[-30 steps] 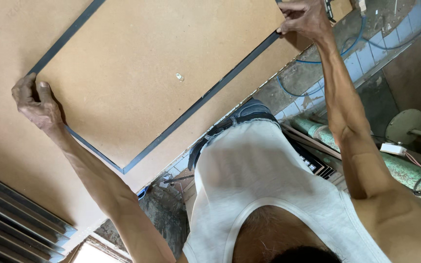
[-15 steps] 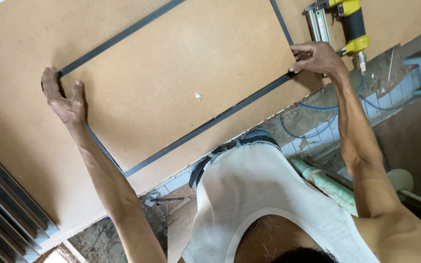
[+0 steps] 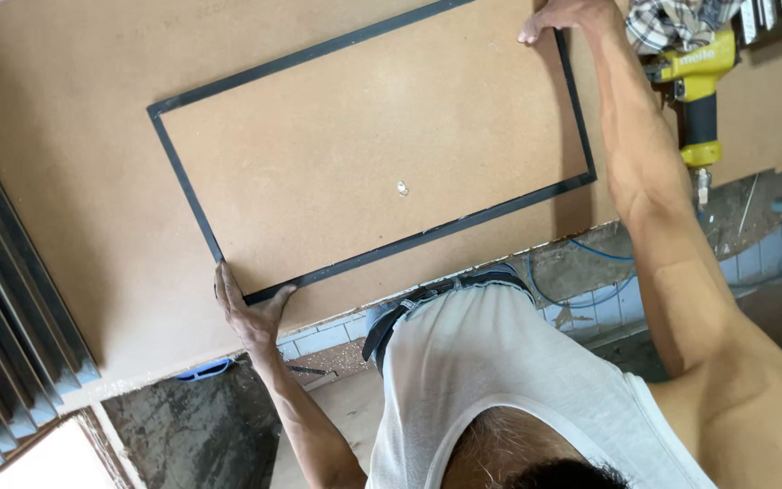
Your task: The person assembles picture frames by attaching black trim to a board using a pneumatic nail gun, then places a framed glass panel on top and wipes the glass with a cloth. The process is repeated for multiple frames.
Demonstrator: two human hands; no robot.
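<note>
Brown panel with dark edge strip lies flat on larger board, long axis across person's front. Left hand curls over panel's near corner, thumb on top. Right hand grips opposite far corner, fingers bent over edge. 2 hands on diagonal corners. Yellow air tool lies just beside right forearm.

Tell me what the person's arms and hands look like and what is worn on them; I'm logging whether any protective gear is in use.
Both arms are bare along all that shows, with no sleeves. The left hand and right hand wear no gloves, and no watch or band shows on either wrist. The only clothing in view is a sleeveless white top with a dark belt at the waist.
</note>
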